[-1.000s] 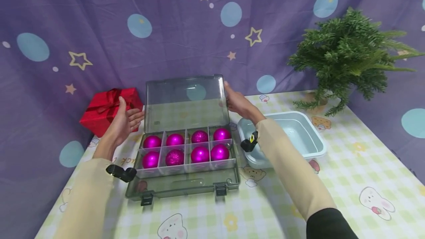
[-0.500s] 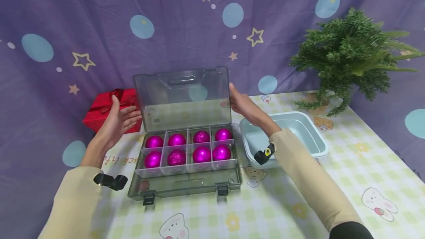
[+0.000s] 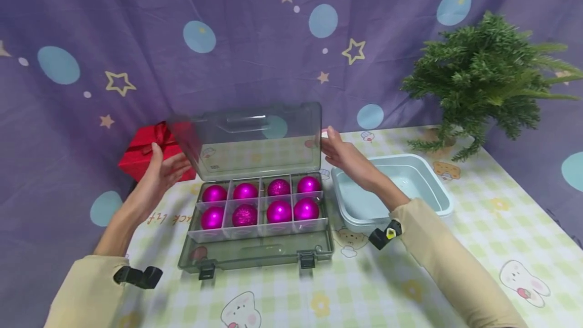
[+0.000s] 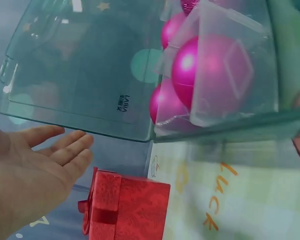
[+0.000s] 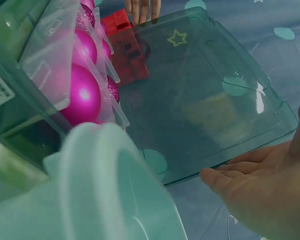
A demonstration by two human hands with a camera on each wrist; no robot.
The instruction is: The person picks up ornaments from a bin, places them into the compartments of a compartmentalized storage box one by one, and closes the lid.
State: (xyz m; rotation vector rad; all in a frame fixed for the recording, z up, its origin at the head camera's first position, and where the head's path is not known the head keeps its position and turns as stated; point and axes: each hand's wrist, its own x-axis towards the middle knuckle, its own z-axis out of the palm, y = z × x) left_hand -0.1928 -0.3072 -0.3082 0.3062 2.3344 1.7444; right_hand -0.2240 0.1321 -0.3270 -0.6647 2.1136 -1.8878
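A clear grey plastic storage case [image 3: 259,253] lies on the table with its lid [image 3: 255,153] raised and tilted toward me. Inside it, a divided tray [image 3: 205,236] holds several magenta Christmas balls [image 3: 306,209], some glossy, some glittery. My left hand [image 3: 159,173] is at the lid's left edge, palm turned inward, fingers straight. In the left wrist view its fingertips [image 4: 80,145] are right by that edge. On the other side, my right hand [image 3: 348,160] has its extended fingers right at the lid's right edge, partly behind it in the right wrist view.
A red gift box [image 3: 136,158] with a bow stands behind my left hand. Below my right forearm sits a light blue plastic basin [image 3: 439,186]. At the back right is a small artificial Christmas tree [image 3: 478,80]. A purple patterned curtain [image 3: 255,29] hangs behind the table.
The lid has swung from leaning back to tilting toward me. Both hands have stayed beside its edges, the right one moving lower and nearer with it.
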